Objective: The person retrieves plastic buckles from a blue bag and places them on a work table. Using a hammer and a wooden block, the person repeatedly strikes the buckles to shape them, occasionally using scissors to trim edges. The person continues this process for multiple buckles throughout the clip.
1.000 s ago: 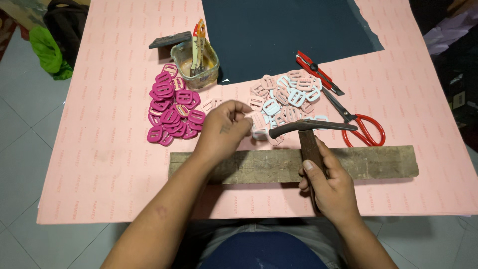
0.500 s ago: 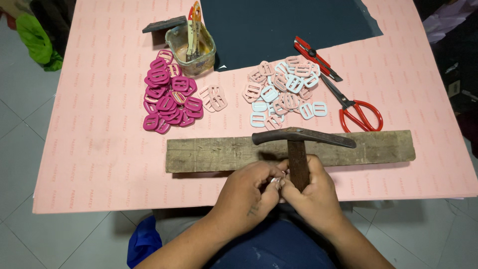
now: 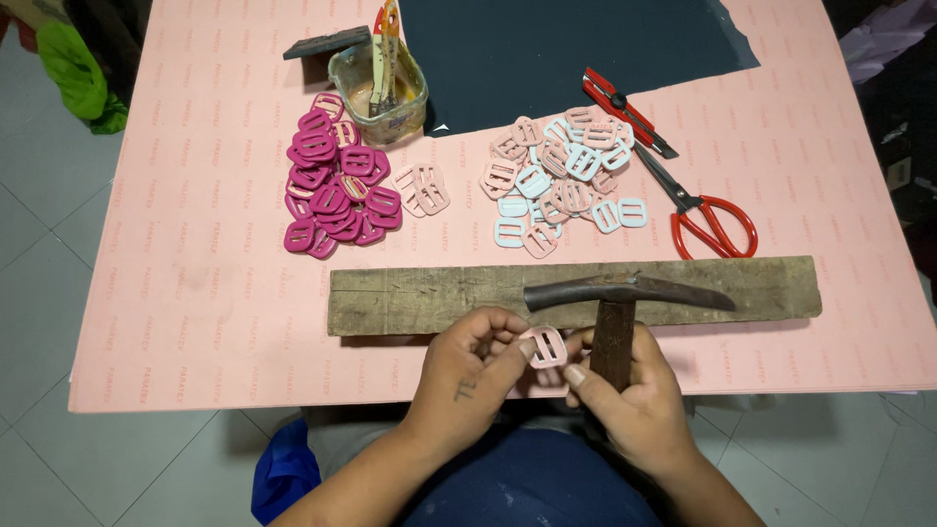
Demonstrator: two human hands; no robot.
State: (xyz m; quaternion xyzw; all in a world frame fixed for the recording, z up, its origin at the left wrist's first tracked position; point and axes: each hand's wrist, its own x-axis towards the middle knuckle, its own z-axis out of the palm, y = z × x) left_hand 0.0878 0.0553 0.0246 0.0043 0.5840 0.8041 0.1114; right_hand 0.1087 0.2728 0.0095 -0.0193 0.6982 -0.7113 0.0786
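Hands at the near edge of a pink-covered counter (image 3: 195, 322), seen from above. Left hand (image 3: 468, 366) pinches a pale pink slide buckle (image 3: 544, 346) between thumb and fingertips, holding it just above the counter edge, in front of a weathered wooden block (image 3: 429, 298). Right hand (image 3: 630, 395) is clenched around the dark handle of a hammer (image 3: 625, 293), whose rusty head lies across the top of the block; the thumb of this hand also touches the buckle's right side. Beyond the block lie two heaps: magenta buckles (image 3: 337, 190) to the left, and mixed pale pink and light blue buckles (image 3: 561, 181) to the right, with two loose pink buckles (image 3: 425, 190) between them. Red-handled scissors (image 3: 698, 210) rest to the right of the lighter heap, near a red utility knife (image 3: 625, 109). Clear plastic tub (image 3: 379, 93) holding tools stands behind the magenta heap, beside a dark sheet (image 3: 566, 49) spread over the far part of the counter.
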